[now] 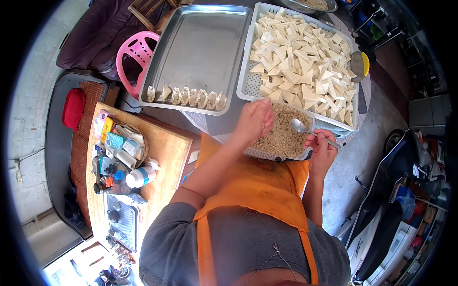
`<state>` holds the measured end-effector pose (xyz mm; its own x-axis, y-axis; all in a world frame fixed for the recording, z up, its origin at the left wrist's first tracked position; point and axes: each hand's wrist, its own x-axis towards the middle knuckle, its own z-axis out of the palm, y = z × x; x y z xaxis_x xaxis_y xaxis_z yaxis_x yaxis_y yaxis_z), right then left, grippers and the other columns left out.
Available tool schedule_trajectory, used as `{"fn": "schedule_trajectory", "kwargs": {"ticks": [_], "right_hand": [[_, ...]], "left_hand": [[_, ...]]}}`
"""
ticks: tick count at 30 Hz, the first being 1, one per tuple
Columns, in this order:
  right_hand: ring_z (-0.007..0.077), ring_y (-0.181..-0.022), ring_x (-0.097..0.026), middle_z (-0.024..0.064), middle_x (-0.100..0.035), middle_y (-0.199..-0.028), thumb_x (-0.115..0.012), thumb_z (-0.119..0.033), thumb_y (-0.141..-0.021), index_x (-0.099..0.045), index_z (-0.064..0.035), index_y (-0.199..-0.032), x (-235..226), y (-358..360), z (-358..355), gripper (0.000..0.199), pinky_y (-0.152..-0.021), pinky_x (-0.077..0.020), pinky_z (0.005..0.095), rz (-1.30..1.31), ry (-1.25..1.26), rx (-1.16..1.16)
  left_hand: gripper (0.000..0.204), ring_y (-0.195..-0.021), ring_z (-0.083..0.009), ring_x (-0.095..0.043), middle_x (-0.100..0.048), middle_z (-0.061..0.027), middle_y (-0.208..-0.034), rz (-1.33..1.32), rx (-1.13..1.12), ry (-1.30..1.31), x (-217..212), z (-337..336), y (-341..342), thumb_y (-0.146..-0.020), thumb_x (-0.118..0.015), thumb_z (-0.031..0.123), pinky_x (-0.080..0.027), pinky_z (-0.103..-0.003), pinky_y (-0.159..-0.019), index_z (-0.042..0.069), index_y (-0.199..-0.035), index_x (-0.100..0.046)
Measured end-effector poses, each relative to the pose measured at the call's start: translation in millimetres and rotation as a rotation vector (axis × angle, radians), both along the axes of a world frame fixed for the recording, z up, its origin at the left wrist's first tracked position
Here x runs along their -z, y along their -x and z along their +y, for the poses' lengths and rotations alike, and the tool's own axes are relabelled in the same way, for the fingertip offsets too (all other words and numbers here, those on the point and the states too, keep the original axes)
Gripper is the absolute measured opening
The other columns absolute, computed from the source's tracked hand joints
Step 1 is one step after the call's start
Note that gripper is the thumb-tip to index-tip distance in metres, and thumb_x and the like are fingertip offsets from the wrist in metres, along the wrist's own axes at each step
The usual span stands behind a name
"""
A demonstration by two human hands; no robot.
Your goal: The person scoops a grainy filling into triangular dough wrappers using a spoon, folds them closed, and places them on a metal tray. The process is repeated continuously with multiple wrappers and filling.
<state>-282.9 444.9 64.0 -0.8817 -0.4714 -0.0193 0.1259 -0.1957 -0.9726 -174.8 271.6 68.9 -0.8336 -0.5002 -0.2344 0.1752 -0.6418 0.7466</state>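
Well to the left of the tub [260,154] stands a wooden table [164,152], with a basket of boxes and bottles at its far end. A pink chair [138,52] is farther from the wearer than the table, also left of the tub. Next comes a metal tray [200,52], ahead and to the left of the tub, with a row of stuffed pieces [193,97] along its near edge. The left hand [257,117] is curled at the tub's left side; whether it grips anything cannot be told. The tub, in front of the orange apron [253,186], holds crumbly filling [279,136]. Just beyond it, a white basket [250,83] is heaped with pale triangles [300,62]. The spoon [301,126] has its bowl over the filling. The right hand [323,148], apart from the left, grips its handle at the tub's right side.
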Motion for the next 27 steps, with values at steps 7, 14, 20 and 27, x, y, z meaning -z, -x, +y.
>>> {"fn": "schedule_trajectory", "kwargs": {"ticks": [7, 14, 20, 27], "right_hand": [[0.0141, -0.055, -0.055, 0.0102, -0.06, -0.071, -0.047, -0.008, -0.09, -0.057, 0.0016, -0.091, -2, -1, 1, 0.013, -0.052, -0.0486, 0.0274, 0.001, -0.003, 0.006], [0.0135, -0.056, -0.057, 0.01, -0.061, -0.071, -0.047, -0.008, -0.09, -0.056, 0.0014, -0.09, -2, 0, 0, 0.013, -0.052, -0.05, 0.0258, 0.005, 0.011, 0.001], [0.0142, -0.055, -0.056, 0.0105, -0.061, -0.071, -0.047, -0.007, -0.09, -0.056, 0.0018, -0.091, -1, 0, -1, 0.013, -0.052, -0.0489, 0.027, 0.006, 0.003, -0.003], [0.0139, -0.055, -0.057, 0.0099, -0.061, -0.071, -0.046, -0.007, -0.09, -0.056, 0.0018, -0.09, -1, 0, -1, 0.013, -0.051, -0.05, 0.0256, 0.003, -0.001, -0.001]], "left_hand": [[0.046, -0.041, -0.0106, -0.037, -0.044, -0.0035, -0.052, -0.046, 0.027, 0.044, -2, -5, -4, -0.098, -0.035, 0.032, -0.028, -0.023, -0.035, 0.006, -0.06, -0.044], [0.041, -0.065, -0.0152, -0.049, -0.058, -0.0116, -0.091, 0.143, -0.05, -0.132, -6, -10, 1, -0.098, -0.03, 0.038, -0.042, -0.028, -0.055, 0.004, -0.111, -0.049], [0.04, -0.071, -0.0147, -0.05, -0.056, -0.0094, -0.09, 0.116, -0.021, -0.019, 8, -16, 1, -0.097, -0.033, 0.038, -0.043, -0.028, -0.057, 0.004, -0.11, -0.049], [0.024, -0.061, -0.0121, -0.046, -0.05, -0.0037, -0.074, 0.179, 0.051, -0.144, 16, -23, -7, -0.097, -0.037, 0.021, -0.038, -0.024, -0.048, 0.002, -0.099, -0.051]]}}
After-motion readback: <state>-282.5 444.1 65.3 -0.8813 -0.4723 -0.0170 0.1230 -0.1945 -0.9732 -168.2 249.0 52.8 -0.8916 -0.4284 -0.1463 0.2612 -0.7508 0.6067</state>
